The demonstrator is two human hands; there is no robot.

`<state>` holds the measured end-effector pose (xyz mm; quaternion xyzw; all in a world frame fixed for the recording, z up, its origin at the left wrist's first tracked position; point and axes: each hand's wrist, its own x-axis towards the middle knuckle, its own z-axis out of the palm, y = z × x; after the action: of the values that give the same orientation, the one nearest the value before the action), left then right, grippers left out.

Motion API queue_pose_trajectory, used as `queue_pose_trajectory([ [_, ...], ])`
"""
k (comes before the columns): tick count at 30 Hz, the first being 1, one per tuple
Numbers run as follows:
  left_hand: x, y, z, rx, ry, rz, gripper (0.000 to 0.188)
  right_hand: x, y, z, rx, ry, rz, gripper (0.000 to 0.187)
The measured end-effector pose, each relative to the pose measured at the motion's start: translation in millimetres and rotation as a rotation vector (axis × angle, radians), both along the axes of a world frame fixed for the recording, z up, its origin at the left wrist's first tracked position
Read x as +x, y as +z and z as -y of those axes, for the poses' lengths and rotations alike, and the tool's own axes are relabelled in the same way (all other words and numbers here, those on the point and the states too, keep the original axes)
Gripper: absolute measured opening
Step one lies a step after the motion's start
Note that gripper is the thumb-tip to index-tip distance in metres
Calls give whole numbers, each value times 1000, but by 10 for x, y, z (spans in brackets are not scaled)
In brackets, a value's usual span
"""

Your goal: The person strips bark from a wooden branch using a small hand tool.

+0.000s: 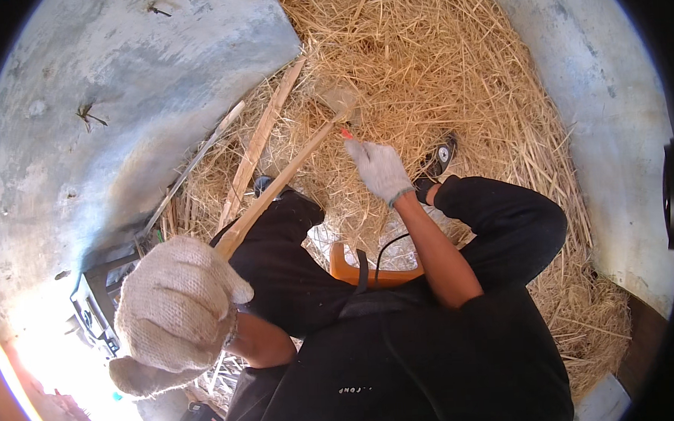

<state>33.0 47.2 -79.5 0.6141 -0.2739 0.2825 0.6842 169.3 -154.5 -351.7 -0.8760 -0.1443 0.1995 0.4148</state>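
Note:
My left hand (177,304), in a cream knitted glove, is closed round the near end of a long pale wooden strip (279,184). The strip slants away to the right over my leg, and its far end narrows near my right hand. My right hand (382,171), gloved too, is closed on a small red-handled tool (346,133); only a bit of red shows past the fingers, close to the strip's far tip. I cannot make out the tool's working end. A brownish flat patch, perhaps a block, lies beyond the tip, partly under shavings.
Thin shavings (436,63) cover the floor. Two more wooden strips, one wide (262,138) and one thin (199,156), lean at the left by a worn bluish-white wall (136,91). An orange stool (343,267) is under me. A dark boxy object (97,311) stands at the left; a pale wall curves at the right.

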Motion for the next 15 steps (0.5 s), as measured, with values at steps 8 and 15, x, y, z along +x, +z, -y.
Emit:
queue_pose_trajectory([
  [8, 54, -5, -108, 18, -50, -32, 38, 554, -798, -95, -233, -34, 41, 77],
  [15, 112, -15, -117, 26, -7, -65, 40, 749, -1054, -250, -345, -43, -39, 82],
])
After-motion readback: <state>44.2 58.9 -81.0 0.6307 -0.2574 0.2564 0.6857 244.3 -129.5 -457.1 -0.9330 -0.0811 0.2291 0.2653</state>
